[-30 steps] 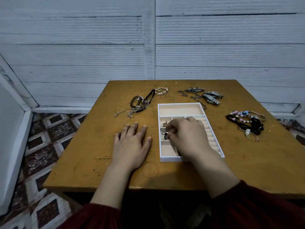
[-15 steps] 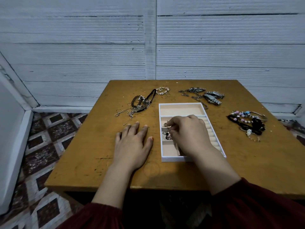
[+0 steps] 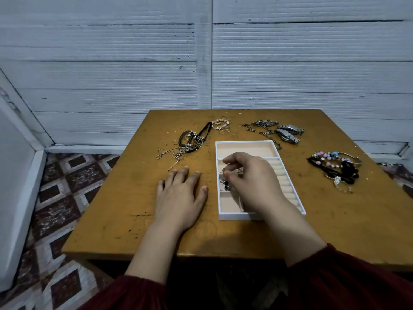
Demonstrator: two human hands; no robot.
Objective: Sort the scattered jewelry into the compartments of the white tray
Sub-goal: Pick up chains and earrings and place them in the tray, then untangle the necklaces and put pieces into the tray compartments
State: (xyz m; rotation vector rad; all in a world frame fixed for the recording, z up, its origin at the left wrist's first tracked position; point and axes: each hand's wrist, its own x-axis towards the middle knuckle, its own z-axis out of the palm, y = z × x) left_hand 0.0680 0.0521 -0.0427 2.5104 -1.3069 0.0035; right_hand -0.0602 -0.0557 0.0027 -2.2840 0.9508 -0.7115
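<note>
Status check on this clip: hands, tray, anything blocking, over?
Left hand flat on table, idle. Right hand pinches small jewelry piece over left compartments of white tray. Chains, watches, bead bracelets unsorted; nothing blocking.

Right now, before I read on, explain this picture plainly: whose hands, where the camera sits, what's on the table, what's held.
No machine here: a person's bare hands, filmed by one camera worn on the head, looking down. The left hand lies flat on the wooden table. The right hand is over the white tray, pinching a small metal piece above a small compartment. Around the tray lie chains, metal watches and beaded bracelets.
</note>
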